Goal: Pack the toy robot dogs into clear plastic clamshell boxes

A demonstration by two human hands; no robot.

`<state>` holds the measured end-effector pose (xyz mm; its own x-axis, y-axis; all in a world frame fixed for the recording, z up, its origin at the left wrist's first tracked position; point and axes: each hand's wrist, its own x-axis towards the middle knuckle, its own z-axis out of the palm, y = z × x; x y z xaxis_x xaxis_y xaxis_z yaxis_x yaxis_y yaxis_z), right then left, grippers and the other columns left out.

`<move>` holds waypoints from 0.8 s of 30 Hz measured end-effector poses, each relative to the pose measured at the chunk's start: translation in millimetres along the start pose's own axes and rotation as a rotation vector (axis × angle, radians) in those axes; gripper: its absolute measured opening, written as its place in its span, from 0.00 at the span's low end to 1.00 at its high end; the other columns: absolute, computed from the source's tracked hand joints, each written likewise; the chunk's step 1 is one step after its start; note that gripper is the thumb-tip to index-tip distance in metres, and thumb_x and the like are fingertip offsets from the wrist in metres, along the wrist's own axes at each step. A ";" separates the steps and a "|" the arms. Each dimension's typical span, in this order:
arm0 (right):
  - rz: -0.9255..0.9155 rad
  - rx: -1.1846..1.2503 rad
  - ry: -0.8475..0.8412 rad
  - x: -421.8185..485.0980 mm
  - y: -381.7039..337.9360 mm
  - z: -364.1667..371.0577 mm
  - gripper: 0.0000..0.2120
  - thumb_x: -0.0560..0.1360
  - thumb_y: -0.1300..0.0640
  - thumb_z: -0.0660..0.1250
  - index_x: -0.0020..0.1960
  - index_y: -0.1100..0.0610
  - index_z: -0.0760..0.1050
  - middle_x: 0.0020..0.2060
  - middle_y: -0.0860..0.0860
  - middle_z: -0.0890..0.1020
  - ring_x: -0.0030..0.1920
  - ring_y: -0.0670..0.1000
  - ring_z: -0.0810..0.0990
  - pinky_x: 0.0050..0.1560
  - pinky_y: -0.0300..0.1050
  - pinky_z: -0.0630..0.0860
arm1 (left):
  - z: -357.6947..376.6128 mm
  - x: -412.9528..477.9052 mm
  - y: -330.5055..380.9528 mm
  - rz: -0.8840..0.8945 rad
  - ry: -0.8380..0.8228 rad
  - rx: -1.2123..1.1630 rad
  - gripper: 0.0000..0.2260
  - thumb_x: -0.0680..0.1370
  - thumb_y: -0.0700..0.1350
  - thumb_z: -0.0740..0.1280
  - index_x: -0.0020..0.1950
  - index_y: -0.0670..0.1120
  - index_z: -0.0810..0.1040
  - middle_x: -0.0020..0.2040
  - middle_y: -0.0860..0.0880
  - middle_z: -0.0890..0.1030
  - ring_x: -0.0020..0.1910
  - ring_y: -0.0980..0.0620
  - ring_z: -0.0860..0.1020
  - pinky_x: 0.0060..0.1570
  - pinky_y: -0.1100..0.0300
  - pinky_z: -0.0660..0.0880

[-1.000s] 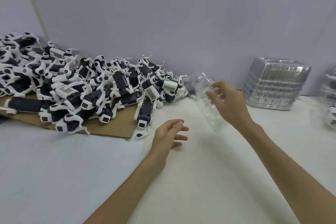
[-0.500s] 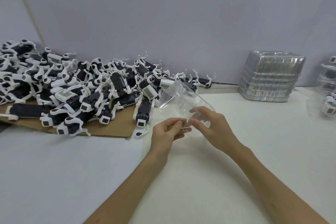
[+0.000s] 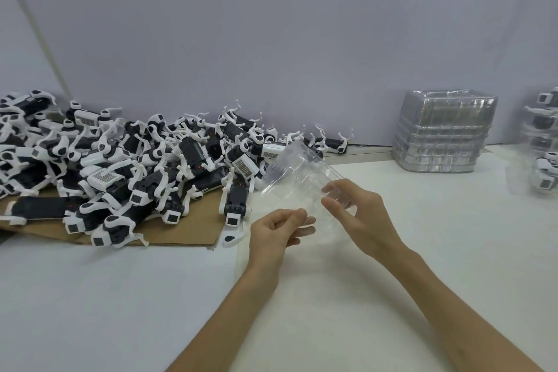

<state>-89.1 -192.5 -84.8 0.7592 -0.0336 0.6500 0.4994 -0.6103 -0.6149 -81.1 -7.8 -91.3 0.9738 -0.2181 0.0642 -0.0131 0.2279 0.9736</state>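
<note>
A clear plastic clamshell box (image 3: 297, 183) is held tilted above the white table (image 3: 392, 266), just right of the toy pile. My left hand (image 3: 276, 234) pinches its near lower edge with fingers curled. My right hand (image 3: 357, 216) grips its right side from behind. A large heap of black-and-white toy robot dogs (image 3: 126, 169) lies on brown cardboard (image 3: 181, 232) at the left. One dog (image 3: 237, 205) sits at the heap's near right edge, close to my left hand.
A stack of empty clear clamshell boxes (image 3: 444, 133) stands at the back right by the wall. Packed boxes with dogs (image 3: 543, 154) sit at the far right edge. A loose white toy part (image 3: 231, 239) lies by the cardboard's corner.
My right hand brought the clear box down from mid-air toward the left hand. The left hand rose and took hold of its near edge. The view also tilted upward.
</note>
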 end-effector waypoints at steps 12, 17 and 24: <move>0.027 -0.040 0.206 5.3 7.1 -12.4 0.06 0.78 0.51 0.71 0.52 0.51 0.79 0.41 0.41 0.83 0.40 0.47 0.82 0.44 0.46 0.79 | 2.2 2.5 -0.9 0.073 0.000 0.077 0.06 0.83 0.42 0.64 0.51 0.46 0.81 0.47 0.50 0.87 0.46 0.53 0.85 0.39 0.68 0.74; -0.039 -0.057 0.378 6.4 6.4 -21.6 0.07 0.78 0.47 0.70 0.52 0.48 0.78 0.40 0.41 0.82 0.38 0.46 0.83 0.43 0.38 0.77 | 0.7 1.7 1.4 0.099 0.026 0.089 0.07 0.83 0.40 0.63 0.49 0.46 0.79 0.45 0.51 0.87 0.43 0.56 0.84 0.37 0.68 0.74; -0.098 -0.076 0.443 4.7 3.7 -20.0 0.12 0.77 0.45 0.68 0.53 0.52 0.80 0.38 0.40 0.81 0.39 0.43 0.82 0.43 0.31 0.73 | 0.4 2.3 0.5 0.093 0.067 -0.002 0.09 0.84 0.38 0.60 0.48 0.44 0.78 0.41 0.50 0.86 0.41 0.56 0.82 0.36 0.62 0.79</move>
<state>-92.0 -210.7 -75.1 0.4498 -0.2982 0.8419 0.5154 -0.6832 -0.5173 -78.9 -8.6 -90.5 0.9813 -0.1325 0.1395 -0.1038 0.2459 0.9637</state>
